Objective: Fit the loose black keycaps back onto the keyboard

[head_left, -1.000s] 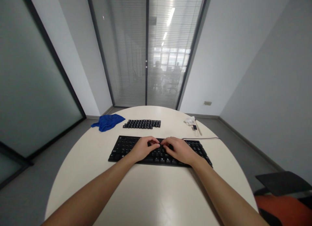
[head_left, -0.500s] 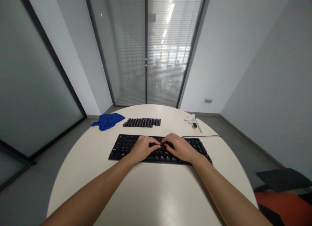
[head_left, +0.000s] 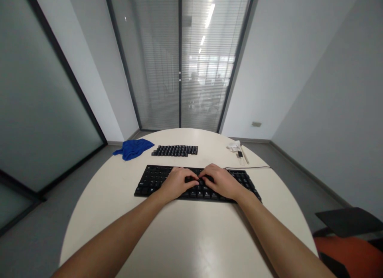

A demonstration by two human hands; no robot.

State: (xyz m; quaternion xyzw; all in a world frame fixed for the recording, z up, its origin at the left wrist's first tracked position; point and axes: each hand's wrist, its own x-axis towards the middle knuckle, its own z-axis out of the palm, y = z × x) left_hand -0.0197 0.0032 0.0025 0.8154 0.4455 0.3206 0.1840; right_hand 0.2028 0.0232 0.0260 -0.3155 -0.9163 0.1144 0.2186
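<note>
A black keyboard [head_left: 149,178] lies across the middle of the pale round table [head_left: 191,238]. Over its middle keys is my left hand [head_left: 178,182], thumb and index finger bent toward the right. My right hand [head_left: 220,182] rests on the keys just beside it, its thumb and index fingertips close to those of the left. The fingertips of both hands meet around one spot on the keys; anything small between them is too small to make out. Beyond the keyboard, loose black keycaps [head_left: 175,151] sit in several rows.
A blue cloth [head_left: 134,148] lies at the back left. At the back right are a white crumpled item [head_left: 233,146], a small black piece [head_left: 239,154] and a pale stick [head_left: 244,154]. A cable runs right. A chair with an orange seat [head_left: 350,254] stands at the lower right.
</note>
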